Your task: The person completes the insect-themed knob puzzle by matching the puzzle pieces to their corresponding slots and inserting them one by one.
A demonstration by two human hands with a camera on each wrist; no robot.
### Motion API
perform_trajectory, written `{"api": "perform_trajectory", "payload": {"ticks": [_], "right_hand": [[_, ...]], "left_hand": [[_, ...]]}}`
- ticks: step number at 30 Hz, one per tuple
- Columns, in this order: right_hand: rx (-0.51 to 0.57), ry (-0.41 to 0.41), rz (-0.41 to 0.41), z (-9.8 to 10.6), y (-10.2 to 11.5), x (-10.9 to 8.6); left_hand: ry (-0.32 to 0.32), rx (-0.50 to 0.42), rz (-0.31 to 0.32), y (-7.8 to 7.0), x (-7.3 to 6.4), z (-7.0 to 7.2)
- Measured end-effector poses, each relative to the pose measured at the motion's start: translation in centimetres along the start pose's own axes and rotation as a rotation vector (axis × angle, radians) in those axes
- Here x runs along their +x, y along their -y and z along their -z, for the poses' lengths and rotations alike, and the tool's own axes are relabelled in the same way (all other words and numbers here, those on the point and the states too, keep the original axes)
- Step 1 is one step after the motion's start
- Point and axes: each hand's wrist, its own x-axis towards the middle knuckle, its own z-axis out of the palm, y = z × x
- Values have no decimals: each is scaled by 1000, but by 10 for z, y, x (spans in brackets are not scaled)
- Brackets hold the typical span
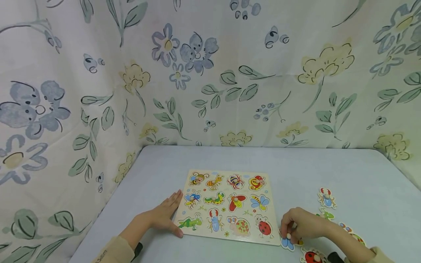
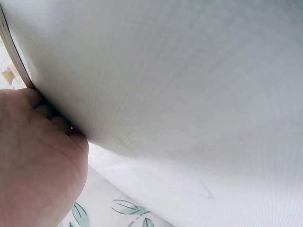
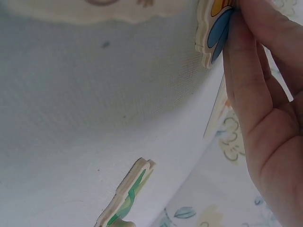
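Observation:
A wooden insect puzzle board (image 1: 227, 238) lies flat on the table, with colourful bugs in rows; several in the upper two rows bear knobs. My left hand (image 1: 165, 213) rests at the board's left edge, fingers extended and thumb by its lower corner. In the left wrist view, the left hand (image 2: 42, 161) hides most of that contact. Just off the board's lower right corner, my right hand (image 1: 304, 223) pinches a blue-winged dragonfly piece (image 1: 287, 244) by its knob. The right wrist view shows the dragonfly piece (image 3: 218, 35) edge-on at the fingertips of the right hand (image 3: 265, 99).
Loose pieces lie right of the board: a beetle (image 1: 326, 198), a green grasshopper (image 1: 326, 214), a partly covered snail (image 1: 357, 239) and a ladybug (image 1: 312, 256). Another piece (image 1: 300, 242) shows slightly beneath the right hand. A floral curtain (image 1: 210, 109) hangs behind the white table (image 1: 164, 160).

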Motion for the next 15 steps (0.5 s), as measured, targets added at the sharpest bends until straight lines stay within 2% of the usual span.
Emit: {"api": "perform_trajectory", "payload": {"ticks": [7,15], "right_hand": [[-26,-33,-54,-1,3,-2],[-151,-119,-3,3,2,-1]], "left_hand": [[2,-1,-4,2,2,-2],[1,12,-5,4,3,-1]]}}
